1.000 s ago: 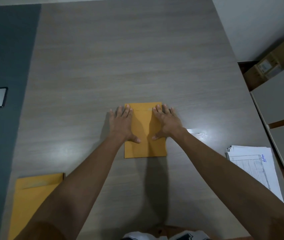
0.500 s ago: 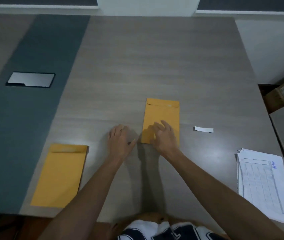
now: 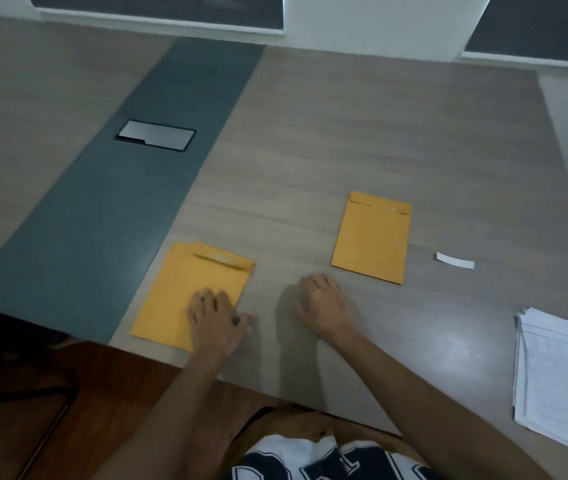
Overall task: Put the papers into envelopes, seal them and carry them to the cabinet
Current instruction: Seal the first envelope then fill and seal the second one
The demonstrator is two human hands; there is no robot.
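Observation:
A sealed yellow envelope [image 3: 372,237] lies flat near the middle of the wooden table [image 3: 344,133]. A small pile of empty yellow envelopes [image 3: 185,285] lies at the table's near left edge. My left hand [image 3: 215,318] rests flat on the pile's lower right corner, fingers spread. On the bare table just below the sealed envelope sits my right hand [image 3: 322,303], fingers loosely curled and holding nothing. A stack of printed white papers [image 3: 559,379] lies at the right edge.
A white peel-off strip [image 3: 455,261] lies right of the sealed envelope. A dark grey band [image 3: 102,216] with a metal cable hatch [image 3: 156,135] runs down the table's left part. A wall with dark windows stands behind the table.
Both hands have left the sealed envelope. My left hand has moved left onto the pile of empty envelopes, and my right hand has drawn back onto the table. The camera has turned left.

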